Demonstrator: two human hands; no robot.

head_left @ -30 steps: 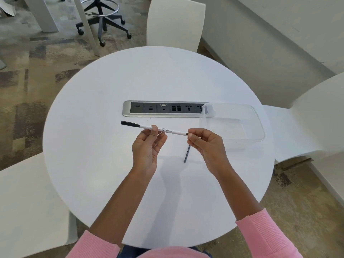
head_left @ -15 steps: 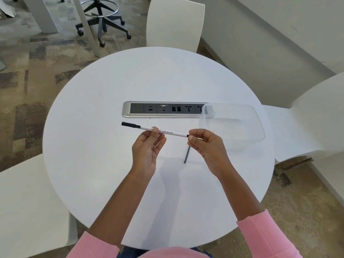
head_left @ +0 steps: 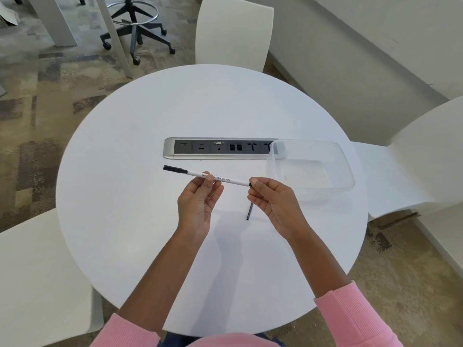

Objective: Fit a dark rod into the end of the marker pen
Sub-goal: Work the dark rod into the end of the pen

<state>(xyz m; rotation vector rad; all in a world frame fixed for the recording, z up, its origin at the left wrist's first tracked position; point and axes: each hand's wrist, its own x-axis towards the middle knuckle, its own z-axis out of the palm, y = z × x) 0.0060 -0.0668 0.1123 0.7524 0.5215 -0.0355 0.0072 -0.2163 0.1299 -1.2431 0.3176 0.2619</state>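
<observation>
A slim white marker pen [head_left: 225, 179] with a black cap at its left end is held level above the round white table [head_left: 125, 196]. My left hand [head_left: 198, 204] pinches the pen near its middle, fingers pointing up. My right hand [head_left: 273, 201] pinches the pen's right end, where a small black tip shows. A short dark rod [head_left: 249, 211] lies on the table just below that end, partly hidden by my right hand.
A clear plastic tub [head_left: 310, 169] stands right of the pen. A silver socket strip [head_left: 220, 147] is set into the table behind it. White chairs [head_left: 233, 33] surround the table, and an office chair base [head_left: 135, 31] stands on the floor beyond.
The pen and both hands have barely moved. The dark rod on the table lies where it was.
</observation>
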